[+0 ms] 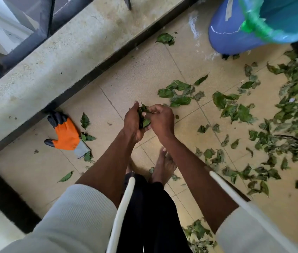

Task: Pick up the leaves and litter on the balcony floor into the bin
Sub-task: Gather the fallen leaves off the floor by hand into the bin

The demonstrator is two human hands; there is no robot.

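An orange glove is lying by the concrete ledge on my left, under the railing.

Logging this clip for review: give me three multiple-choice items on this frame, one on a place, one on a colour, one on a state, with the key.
1. Where does the glove lie?
A. On the floor beside the ledge
B. Inside the bin
C. On the person's right hand

2. What colour is the bin?
A. Red
B. Blue
C. Black

3. What are the hands doing?
A. Hanging idle
B. Holding a bunch of leaves between them
C. Gripping the railing

Key: 1 A, it rests on the tiles next to the ledge. 2 B, blue wall with a green liner. 3 B, left hand and right hand clasp the bunch of leaves.
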